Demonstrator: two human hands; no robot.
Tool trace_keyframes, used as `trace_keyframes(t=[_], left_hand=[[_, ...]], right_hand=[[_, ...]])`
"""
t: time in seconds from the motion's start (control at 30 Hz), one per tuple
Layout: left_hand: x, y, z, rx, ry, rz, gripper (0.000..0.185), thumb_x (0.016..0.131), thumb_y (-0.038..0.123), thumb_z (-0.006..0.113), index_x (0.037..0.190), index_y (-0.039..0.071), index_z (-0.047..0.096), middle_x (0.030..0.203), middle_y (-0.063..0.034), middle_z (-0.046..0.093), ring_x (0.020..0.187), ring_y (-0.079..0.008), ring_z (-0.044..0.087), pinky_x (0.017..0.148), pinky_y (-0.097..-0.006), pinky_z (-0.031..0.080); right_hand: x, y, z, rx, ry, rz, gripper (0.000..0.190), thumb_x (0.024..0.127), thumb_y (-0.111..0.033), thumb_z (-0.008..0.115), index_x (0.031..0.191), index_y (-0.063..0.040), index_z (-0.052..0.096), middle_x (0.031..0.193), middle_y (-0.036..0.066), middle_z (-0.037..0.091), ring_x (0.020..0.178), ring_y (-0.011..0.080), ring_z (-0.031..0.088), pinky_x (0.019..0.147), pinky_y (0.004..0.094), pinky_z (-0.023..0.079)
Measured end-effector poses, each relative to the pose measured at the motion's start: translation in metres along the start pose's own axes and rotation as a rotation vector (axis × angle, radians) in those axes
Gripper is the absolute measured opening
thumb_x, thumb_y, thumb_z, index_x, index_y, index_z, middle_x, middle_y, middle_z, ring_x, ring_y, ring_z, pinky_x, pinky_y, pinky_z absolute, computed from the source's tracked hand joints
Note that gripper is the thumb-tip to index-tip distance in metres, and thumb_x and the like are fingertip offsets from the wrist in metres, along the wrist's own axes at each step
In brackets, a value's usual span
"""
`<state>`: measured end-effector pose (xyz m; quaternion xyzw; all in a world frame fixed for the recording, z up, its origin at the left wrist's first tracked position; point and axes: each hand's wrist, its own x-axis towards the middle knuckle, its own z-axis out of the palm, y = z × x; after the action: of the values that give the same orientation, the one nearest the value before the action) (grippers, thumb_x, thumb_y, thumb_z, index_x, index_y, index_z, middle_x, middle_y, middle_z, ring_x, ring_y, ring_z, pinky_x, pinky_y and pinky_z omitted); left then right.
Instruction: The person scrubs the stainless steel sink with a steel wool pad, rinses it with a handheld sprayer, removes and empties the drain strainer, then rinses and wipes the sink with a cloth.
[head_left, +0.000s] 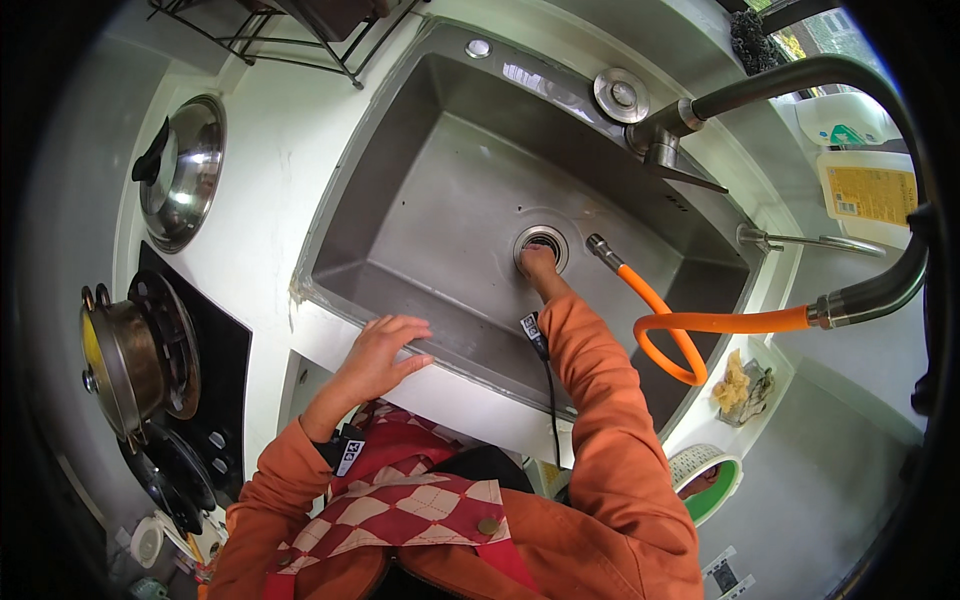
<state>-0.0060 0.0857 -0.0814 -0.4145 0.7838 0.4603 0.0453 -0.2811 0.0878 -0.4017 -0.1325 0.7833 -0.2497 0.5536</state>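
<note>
My right hand (538, 261) reaches down to the round metal drain (561, 241) of a grey sink (442, 195), its fingertips hidden inside the opening; whether they grip anything cannot be seen. The fingers of my left hand (382, 352) are spread over the sink's front rim, holding nothing. Right of the drain, the metal nozzle (604, 251) of an orange hose (720, 322) lies over the sink floor. A round metal drain stopper (622, 94) rests on the back rim beside the faucet base (660, 135).
A glass pan lid (182, 172) lies on the left counter, near a lidded pot (124, 360) on the black cooktop (225, 330). A small metal tap (787, 240), plastic bottles (870, 187), a yellowish rag (733, 382) and a white-and-green basket (705, 480) stand or lie at the right.
</note>
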Motion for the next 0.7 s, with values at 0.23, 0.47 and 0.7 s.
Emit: trace_keyframes(t=[0.23,0.47,0.7], left_hand=[[-0.001,-0.003,0.0,0.011,-0.016,0.031,0.032,0.082,0.024,0.07,0.109,0.008,0.063,0.123,-0.0079,0.057,0.114,-0.0287,0.05,0.099,-0.0399,0.036],[0.001,-0.005,0.001,0.022,-0.035,0.042,0.033,0.081,0.025,0.07,0.109,0.009,0.063,0.124,-0.0071,0.056,0.114,-0.0275,0.049,0.101,-0.0404,0.034],[0.0,-0.007,0.002,0.057,-0.035,0.051,0.032,0.082,0.026,0.07,0.109,0.01,0.064,0.124,-0.0065,0.056,0.114,-0.0269,0.049,0.1,-0.0401,0.034]], right_hand=[[-0.007,-0.021,-0.002,0.38,0.028,0.238,0.008,0.072,-0.004,0.062,0.072,-0.008,0.055,0.064,0.002,0.049,0.053,0.0165,0.048,0.048,0.032,0.039],[-0.017,-0.02,-0.013,0.372,0.004,0.309,0.012,0.081,-0.017,0.066,0.081,-0.012,0.056,0.072,0.002,0.051,0.056,0.0159,0.046,0.049,0.0329,0.04],[-0.034,-0.01,-0.027,0.644,-0.098,0.383,0.016,0.094,-0.019,0.048,0.079,-0.016,0.055,0.06,-0.002,0.047,0.045,0.0097,0.039,0.039,0.0252,0.029]])
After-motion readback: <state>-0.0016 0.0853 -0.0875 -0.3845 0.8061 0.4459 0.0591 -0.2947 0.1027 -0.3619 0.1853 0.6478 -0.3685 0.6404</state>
